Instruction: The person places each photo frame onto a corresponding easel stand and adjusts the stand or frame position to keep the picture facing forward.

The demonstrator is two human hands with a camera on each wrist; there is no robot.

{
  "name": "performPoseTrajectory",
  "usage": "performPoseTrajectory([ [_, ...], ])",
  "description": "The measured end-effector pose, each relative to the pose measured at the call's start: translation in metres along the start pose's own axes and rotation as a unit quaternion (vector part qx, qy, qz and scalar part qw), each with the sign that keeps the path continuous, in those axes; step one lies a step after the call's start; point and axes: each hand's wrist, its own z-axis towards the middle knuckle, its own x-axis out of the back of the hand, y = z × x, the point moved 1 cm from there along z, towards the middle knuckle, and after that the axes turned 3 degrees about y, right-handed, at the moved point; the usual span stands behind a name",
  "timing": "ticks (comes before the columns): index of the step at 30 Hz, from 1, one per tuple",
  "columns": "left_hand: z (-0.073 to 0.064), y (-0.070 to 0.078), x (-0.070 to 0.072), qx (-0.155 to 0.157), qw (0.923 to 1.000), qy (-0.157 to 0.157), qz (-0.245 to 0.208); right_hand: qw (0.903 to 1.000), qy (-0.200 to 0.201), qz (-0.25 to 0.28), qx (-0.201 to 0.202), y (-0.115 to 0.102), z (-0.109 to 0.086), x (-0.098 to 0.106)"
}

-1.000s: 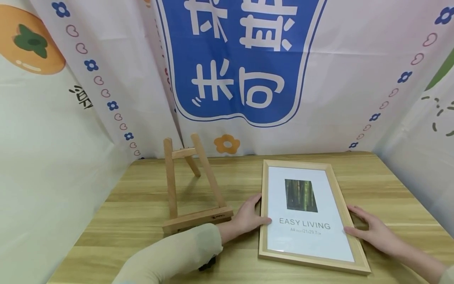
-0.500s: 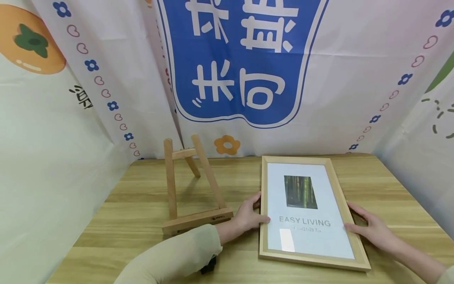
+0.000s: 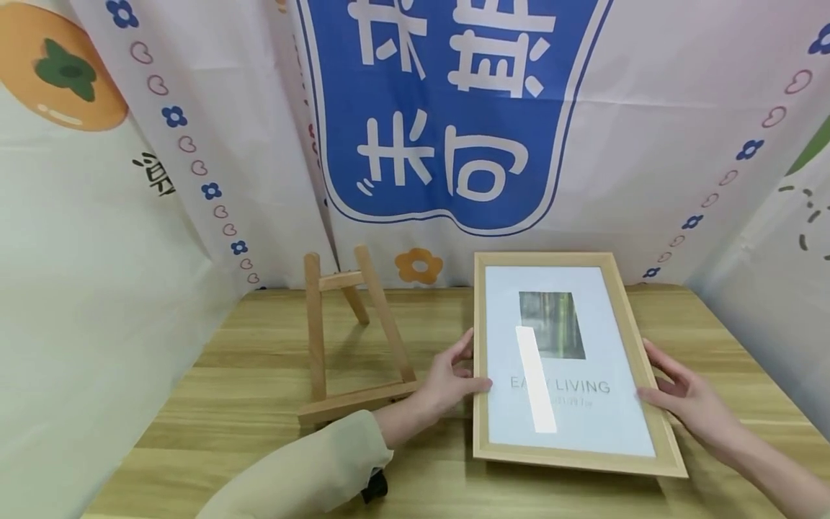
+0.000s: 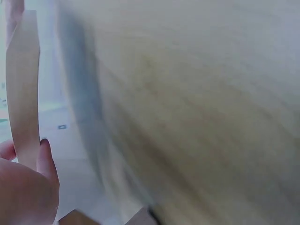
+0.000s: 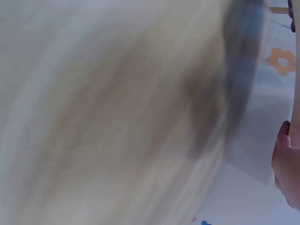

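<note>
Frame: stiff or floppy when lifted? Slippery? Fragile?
Frame is probably stiff: its border looks straight, with left hand and right hand gripping only the sides. Pane may be slick, given the sharp glare. Possibly fragile: it's broad and clear, though glass or plastic can't be told.

Looks like smooth, matt wood on the picture frame (image 3: 480, 360); shines glossily, with a glare streak (image 3: 538, 382), on its clear pane (image 3: 599, 418); looks like matt wood on the easel (image 3: 388, 324); shows wood grain with faint sheen on the surface (image 3: 259, 360); looks like creased cloth on the backdrop (image 3: 622, 180), soft cloth on the sleeve (image 3: 311, 461).
</note>
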Motion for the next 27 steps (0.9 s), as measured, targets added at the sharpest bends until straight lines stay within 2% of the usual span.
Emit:
performPoseTrajectory([
  [4, -0.005, 0.012, 0.006, -0.027, 0.9995, -0.006, -0.013, 0.9991, -0.006, 0.008, 0.040, -0.011, 0.002, -0.003],
  [7, -0.011, 0.020, 0.011, -0.059, 0.9982, -0.006, -0.011, 0.9988, -0.009, -0.014, 0.047, -0.023, 0.002, -0.007],
  [11, -0.020, 0.029, 0.020, -0.117, 0.9930, 0.002, 0.010, 0.9962, -0.007, -0.075, 0.044, -0.037, 0.002, -0.015],
  [15, -0.030, 0.033, 0.031, -0.163, 0.9862, 0.016, 0.026, 0.9942, -0.002, -0.087, 0.063, -0.044, 0.008, -0.028],
  [18, -0.039, 0.033, 0.041, -0.182, 0.9822, 0.036, 0.032, 0.9935, 0.002, -0.080, 0.081, -0.047, 0.015, -0.040],
  [23, -0.055, 0.032, 0.056, -0.199, 0.9761, 0.069, 0.054, 0.9889, 0.003, -0.099, 0.111, -0.050, 0.025, -0.059],
  [27, -0.068, 0.034, 0.065, -0.199, 0.9761, 0.078, 0.041, 0.9830, 0.004, -0.110, 0.147, -0.051, 0.031, -0.072],
])
